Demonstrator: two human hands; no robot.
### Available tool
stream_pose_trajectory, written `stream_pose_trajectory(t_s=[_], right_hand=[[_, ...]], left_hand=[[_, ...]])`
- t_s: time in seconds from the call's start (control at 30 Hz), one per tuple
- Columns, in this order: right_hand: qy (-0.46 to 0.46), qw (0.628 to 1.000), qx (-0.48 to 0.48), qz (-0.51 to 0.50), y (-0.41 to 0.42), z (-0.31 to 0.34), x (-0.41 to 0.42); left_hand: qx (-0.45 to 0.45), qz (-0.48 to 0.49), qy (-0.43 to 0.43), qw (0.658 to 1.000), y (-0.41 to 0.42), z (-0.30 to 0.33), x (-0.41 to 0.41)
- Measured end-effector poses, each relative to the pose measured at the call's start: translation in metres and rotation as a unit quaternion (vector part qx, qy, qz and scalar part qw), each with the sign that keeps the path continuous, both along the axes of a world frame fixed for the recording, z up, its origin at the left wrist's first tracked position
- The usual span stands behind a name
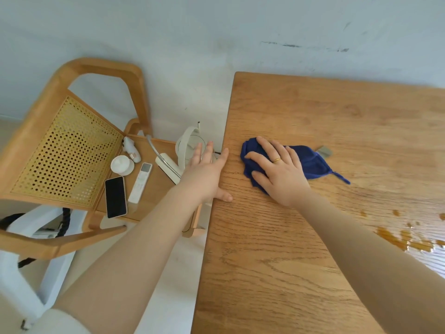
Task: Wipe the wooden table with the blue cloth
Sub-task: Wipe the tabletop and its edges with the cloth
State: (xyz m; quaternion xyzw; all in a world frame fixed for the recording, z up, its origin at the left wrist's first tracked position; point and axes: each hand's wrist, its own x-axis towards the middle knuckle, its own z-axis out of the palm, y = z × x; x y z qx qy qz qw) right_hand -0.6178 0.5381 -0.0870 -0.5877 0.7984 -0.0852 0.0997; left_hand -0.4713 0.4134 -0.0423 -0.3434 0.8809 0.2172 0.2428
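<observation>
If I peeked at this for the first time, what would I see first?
You'd spot the bright blue cloth first, flat on the wooden table near its left edge, with the right hand pressing on it. Next, the left hand resting on the table's left edge. Then the brown spill shining at the right side, apart from the cloth.
</observation>
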Motion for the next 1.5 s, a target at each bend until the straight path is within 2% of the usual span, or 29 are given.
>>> stream_pose_trajectory(t_s=[0.27, 0.43, 0.53, 0.6, 0.7, 0.77, 1.0, 1.13, 1.33, 1.5], right_hand=[[-0.007, 0.994, 0.038, -0.106, -0.035, 0.004, -0.037], [0.022, 0.999, 0.026, -0.002, 0.035, 0.002, 0.0], [0.025, 0.997, 0.033, 0.061, 0.053, 0.002, -0.017], [0.029, 0.998, 0.033, 0.035, 0.041, 0.003, -0.044], [0.022, 0.996, 0.057, -0.066, 0.012, 0.006, -0.092], [0.023, 0.994, 0.064, -0.088, 0.003, 0.005, -0.107], [0.031, 0.999, 0.019, 0.003, 0.077, 0.001, -0.054], [0.033, 0.996, 0.033, 0.076, 0.09, 0.001, -0.066], [0.027, 0.997, 0.058, -0.039, 0.039, 0.005, -0.113], [0.039, 0.998, 0.043, -0.007, 0.075, 0.005, -0.087]], left_hand=[[-0.054, 0.0, -0.037, 0.998, 0.019, 0.013, -0.012], [-0.04, -0.051, -0.015, 0.998, 0.049, 0.014, -0.02], [-0.057, -0.053, 0.054, 0.995, 0.063, 0.011, -0.031], [-0.056, -0.033, 0.084, 0.994, 0.076, 0.009, -0.04], [-0.056, 0.003, 0.056, 0.997, 0.091, 0.005, -0.049], [-0.065, 0.018, 0.04, 0.997, 0.096, 0.002, -0.053], [-0.076, 0.047, 0.02, 0.996, 0.108, 0.001, -0.064], [-0.078, 0.051, 0.008, 0.996, 0.108, 0.003, -0.067], [-0.087, 0.054, -0.004, 0.995, 0.11, 0.002, -0.065], [-0.114, 0.036, 0.007, 0.993, 0.122, 0.007, -0.067]])
